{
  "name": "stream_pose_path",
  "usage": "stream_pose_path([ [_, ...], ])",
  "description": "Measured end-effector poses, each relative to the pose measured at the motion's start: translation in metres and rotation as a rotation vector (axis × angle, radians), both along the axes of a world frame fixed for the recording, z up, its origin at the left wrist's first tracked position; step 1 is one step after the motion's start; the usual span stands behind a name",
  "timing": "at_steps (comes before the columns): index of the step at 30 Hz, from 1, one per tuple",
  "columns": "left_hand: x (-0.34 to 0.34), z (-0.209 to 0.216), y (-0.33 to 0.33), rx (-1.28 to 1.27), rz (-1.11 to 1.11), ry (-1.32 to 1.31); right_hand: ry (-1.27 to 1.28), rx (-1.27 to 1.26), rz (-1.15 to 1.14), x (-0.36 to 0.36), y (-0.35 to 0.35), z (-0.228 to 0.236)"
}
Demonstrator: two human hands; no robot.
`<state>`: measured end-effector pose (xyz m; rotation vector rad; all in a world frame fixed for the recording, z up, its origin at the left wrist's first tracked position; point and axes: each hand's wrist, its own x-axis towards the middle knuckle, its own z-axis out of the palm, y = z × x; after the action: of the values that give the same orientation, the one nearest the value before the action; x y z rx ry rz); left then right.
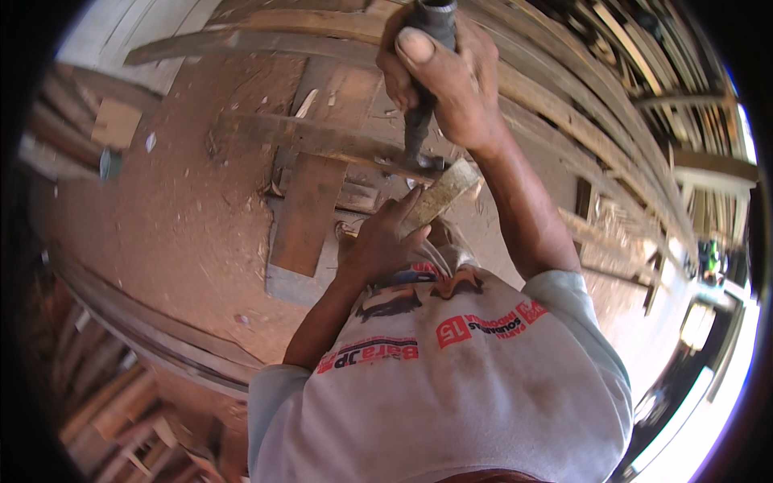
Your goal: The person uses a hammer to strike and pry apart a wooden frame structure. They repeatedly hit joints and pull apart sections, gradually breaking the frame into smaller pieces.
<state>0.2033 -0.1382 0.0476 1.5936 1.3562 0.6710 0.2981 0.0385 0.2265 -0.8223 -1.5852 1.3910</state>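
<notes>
The right hand (457, 80) wraps tightly around a dark tool (419, 127), thumb laid over its shaft, presumably for control; nearer the body, the left hand (378, 243) clasps a wooden block (441, 193), apparently steadying it near the tool's lower end.

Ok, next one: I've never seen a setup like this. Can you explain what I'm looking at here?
There is no machine here, just a person's two bare hands. The single picture comes from a wide fisheye camera worn on the head, looking down, so straight edges bend and the wearer's own pale shirt fills the lower part. The right hand is closed around a dark tool, apparently a hammer, its head pointing down. The left hand grips a pale wood block. On the brown ground lie a flat board and scattered wood bits; long planks run along the right.
</notes>
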Motion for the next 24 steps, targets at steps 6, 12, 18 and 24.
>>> stream_pose_path([
  [6, 0.038, 0.011, -0.024, -0.051, 0.219, 0.105, -0.071, 0.001, 0.167, -0.018, 0.011, 0.034],
  [12, 0.068, 0.023, -0.032, -0.031, 0.398, 0.099, -0.674, 0.316, 0.352, -0.082, 0.056, 0.032],
  [18, 0.065, 0.019, -0.026, -0.027, 0.628, 0.132, -0.534, 0.330, 0.477, -0.178, 0.071, -0.047],
  [24, 0.058, 0.024, -0.012, -0.096, 0.632, 0.188, -0.700, 0.416, 0.518, -0.220, 0.080, -0.092],
])
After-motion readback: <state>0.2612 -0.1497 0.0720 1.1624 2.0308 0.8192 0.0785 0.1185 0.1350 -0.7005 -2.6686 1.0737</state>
